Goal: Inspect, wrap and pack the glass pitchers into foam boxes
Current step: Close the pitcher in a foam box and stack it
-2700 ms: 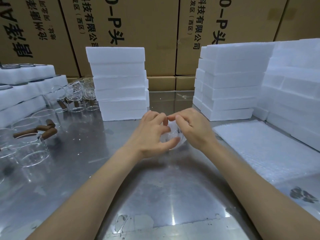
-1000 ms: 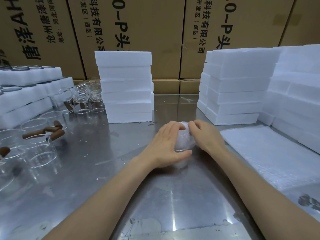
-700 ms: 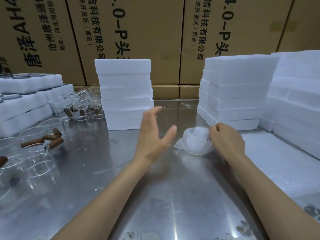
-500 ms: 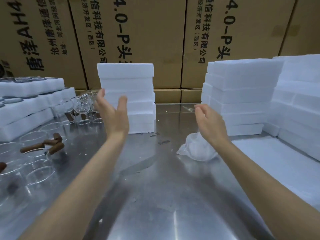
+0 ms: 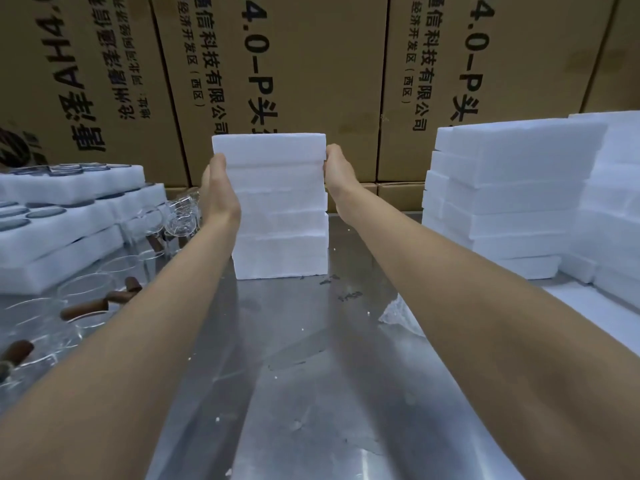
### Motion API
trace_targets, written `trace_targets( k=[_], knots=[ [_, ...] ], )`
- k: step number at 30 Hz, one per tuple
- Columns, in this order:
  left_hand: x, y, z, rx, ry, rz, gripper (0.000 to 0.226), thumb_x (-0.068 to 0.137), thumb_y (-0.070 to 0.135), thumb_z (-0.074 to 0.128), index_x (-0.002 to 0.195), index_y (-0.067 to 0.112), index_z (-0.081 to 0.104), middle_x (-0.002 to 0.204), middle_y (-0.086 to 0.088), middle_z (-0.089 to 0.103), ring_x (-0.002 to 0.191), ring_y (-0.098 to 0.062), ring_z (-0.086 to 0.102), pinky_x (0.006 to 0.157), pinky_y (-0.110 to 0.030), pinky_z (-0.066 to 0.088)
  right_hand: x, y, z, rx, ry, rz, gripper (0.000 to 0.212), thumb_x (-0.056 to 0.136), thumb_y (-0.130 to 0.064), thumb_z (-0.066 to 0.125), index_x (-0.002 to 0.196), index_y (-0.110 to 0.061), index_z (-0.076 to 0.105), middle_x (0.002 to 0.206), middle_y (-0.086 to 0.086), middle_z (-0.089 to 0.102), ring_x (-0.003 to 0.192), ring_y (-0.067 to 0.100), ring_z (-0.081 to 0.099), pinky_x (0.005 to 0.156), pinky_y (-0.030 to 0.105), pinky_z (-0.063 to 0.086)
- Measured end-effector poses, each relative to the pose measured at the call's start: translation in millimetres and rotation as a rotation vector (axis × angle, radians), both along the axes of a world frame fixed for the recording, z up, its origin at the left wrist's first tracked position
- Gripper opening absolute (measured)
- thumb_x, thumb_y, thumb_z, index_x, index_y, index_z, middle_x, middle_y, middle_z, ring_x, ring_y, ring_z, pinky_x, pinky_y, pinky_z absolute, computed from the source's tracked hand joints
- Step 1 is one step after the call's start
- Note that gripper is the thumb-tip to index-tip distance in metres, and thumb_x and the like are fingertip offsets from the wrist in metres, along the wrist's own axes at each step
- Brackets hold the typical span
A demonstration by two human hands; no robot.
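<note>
Centre of the frame, up by the cardboard cartons (image 5: 311, 81), both arms reach to the middle foam stack (image 5: 280, 237). Left hand (image 5: 216, 188) and right hand (image 5: 337, 171) press against opposite ends of the top foam box (image 5: 269, 148), fingers mostly hidden behind it. Foam like that looks light, stiff and crumbly, so squeezing the ends gently seems right. Lower right, the wrapped pitcher (image 5: 398, 315) peeks from under the right forearm. Bare glass pitchers (image 5: 86, 299) crowd the steel table (image 5: 311, 393) at left, close to that elbow.
</note>
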State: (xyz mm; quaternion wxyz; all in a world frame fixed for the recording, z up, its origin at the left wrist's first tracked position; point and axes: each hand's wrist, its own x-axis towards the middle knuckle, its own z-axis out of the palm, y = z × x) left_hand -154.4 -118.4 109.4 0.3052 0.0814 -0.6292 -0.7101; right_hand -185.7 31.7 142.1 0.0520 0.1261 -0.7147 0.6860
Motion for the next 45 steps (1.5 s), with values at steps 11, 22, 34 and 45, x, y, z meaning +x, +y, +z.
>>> trace_targets(
  k=[11, 22, 34, 45],
  knots=[
    [30.8, 21.6, 15.1, -0.084, 0.071, 0.049, 0.05, 0.076, 0.059, 0.037, 0.107, 0.026, 0.06, 0.118, -0.001, 0.064, 0.114, -0.023, 0.056, 0.104, -0.05, 0.041, 15.1, 19.9, -6.1, -0.08, 0.114, 0.006, 0.037, 0.1, -0.03, 0.025, 0.125, -0.015, 0.048, 0.117, 0.005, 0.056, 0.086, 0.008, 0.053, 0.057, 0.015, 0.034],
    [115.5, 49.0, -25.9, -0.272, 0.072, -0.123, 0.055, 0.088, 0.055, 0.04, 0.136, 0.03, 0.052, 0.137, 0.018, 0.052, 0.13, -0.005, 0.044, 0.114, -0.043, 0.028, 101.2, 89.7, -53.0, -0.095, 0.118, -0.054, 0.023, 0.097, -0.041, 0.033, 0.107, -0.035, 0.053, 0.121, -0.007, 0.057, 0.109, 0.008, 0.055, 0.084, 0.025, 0.036],
    [165.1, 49.0, -113.2, -0.32, -0.174, -0.173, 0.037, 0.093, 0.009, 0.057, 0.128, 0.015, 0.049, 0.128, 0.006, 0.054, 0.112, -0.003, 0.051, 0.088, -0.019, 0.037, 142.5, 100.9, -146.9, 0.108, -0.09, -0.123, 0.022, 0.097, -0.039, 0.038, 0.118, -0.032, 0.042, 0.111, -0.017, 0.052, 0.106, 0.007, 0.052, 0.094, 0.031, 0.038],
    [138.7, 39.8, -113.0, -0.388, -0.412, -0.207, 0.059, 0.076, 0.028, 0.079, 0.121, 0.015, 0.044, 0.128, -0.002, 0.052, 0.115, -0.016, 0.053, 0.085, -0.016, 0.043, 133.4, 126.1, -139.4, 0.299, -0.026, -0.303, 0.025, 0.092, -0.03, 0.047, 0.116, -0.03, 0.039, 0.09, -0.02, 0.052, 0.086, 0.009, 0.055, 0.076, 0.032, 0.043]
  ],
)
